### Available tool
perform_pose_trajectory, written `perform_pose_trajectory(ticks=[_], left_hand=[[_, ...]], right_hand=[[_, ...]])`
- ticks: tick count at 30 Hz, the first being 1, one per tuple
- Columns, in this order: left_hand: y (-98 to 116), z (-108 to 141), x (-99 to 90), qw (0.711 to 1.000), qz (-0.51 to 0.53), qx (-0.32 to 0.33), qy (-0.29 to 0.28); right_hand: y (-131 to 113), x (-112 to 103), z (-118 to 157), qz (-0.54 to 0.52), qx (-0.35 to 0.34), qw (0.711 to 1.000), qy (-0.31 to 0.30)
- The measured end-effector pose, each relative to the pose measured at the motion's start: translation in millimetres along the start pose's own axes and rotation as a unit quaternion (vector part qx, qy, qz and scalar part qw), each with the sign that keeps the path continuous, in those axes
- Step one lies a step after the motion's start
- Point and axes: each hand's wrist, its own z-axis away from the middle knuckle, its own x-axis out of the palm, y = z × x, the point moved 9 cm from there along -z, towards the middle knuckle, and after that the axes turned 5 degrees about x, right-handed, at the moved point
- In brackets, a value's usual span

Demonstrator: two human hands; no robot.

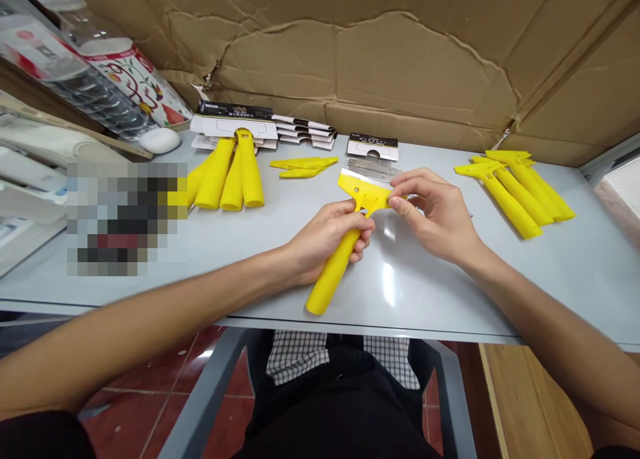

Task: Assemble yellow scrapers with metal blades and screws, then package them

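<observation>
My left hand (345,232) is wrapped round the handle, near the neck, of a yellow scraper (331,272). The scraper tilts up and to the right, its wide head away from me and its handle end close to the table's front edge. A shiny metal blade strip (369,173) lies along the top of the head. At the head's right corner my right hand (430,209) is closed, thumb and forefinger pinching the edge; its fingertips cover whatever small part may be there. Just beyond the blade stands a small black-and-white card sleeve (373,147).
Several yellow scrapers (243,175) with black-and-white card covers (235,120) lie left. Yellow strips (303,165) sit mid-table. More yellow handles (520,189) rest at right. Bottles (135,79) and a white egg-shaped object (159,140) stand far left. Cardboard (425,79) walls the back.
</observation>
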Motion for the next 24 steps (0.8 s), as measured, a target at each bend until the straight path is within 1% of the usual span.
perform_pose_trajectory(ticks=[6,9,11,13,18,21,24], left_hand=[[-2,-1,-0.7,1.0,0.007,-0.008,0.012],[-4,-2,-2.5,1.0,0.018,-0.016,0.016],[-6,-4,-4.2,0.999,0.028,-0.024,0.017],[-7,-5,-6.1,0.999,0.033,-0.032,0.019],[-8,-13,-4.8,0.998,0.052,-0.04,0.009],[-6,-20,-3.7,0.997,0.068,-0.034,0.013],[-4,-29,-2.2,0.996,0.082,-0.028,0.015]], right_hand=[[7,5,-3,-0.025,0.04,0.999,-0.013],[19,12,-3,-0.08,0.098,0.992,-0.028],[29,18,-2,-0.133,0.147,0.979,-0.042],[35,21,-1,-0.175,0.177,0.968,-0.044],[41,18,-6,-0.214,0.201,0.956,-0.025],[44,15,-13,-0.207,0.206,0.956,-0.014],[51,16,-21,-0.198,0.216,0.956,-0.02]])
